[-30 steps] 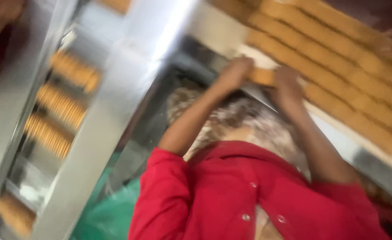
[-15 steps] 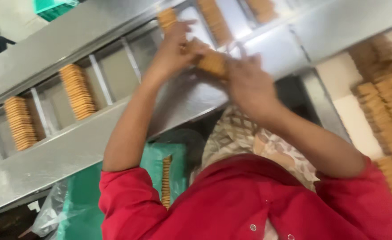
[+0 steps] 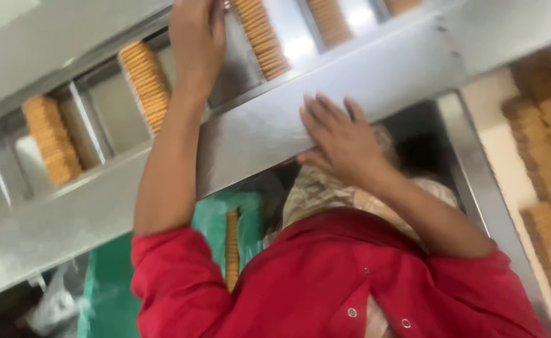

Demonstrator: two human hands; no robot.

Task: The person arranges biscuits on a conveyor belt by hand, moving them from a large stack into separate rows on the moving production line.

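Since half a second ago: both hands have let go of the short stack of biscuits they held together; the left hand has reached farther up the machine, the right has dropped to the near rail.
Left hand (image 3: 195, 39): stretched to the far side, palm down over a steel channel beside a row of round tan biscuits (image 3: 262, 36); fingertips run out of view, so I cannot tell whether it grips anything.
Right hand (image 3: 341, 134): fingers spread wide and flat on the broad brushed-steel rail (image 3: 257, 134), holding nothing.
Feed channels: two more biscuit rows lie to the left, one (image 3: 145, 81) just beside the left forearm, one (image 3: 50, 138) farther left.
Right edge: stacked tan biscuits (image 3: 547, 144) on a pale surface.
Near side: red buttoned garment (image 3: 325, 281); a thin column of biscuits (image 3: 232, 247) against a green crate (image 3: 116, 281).
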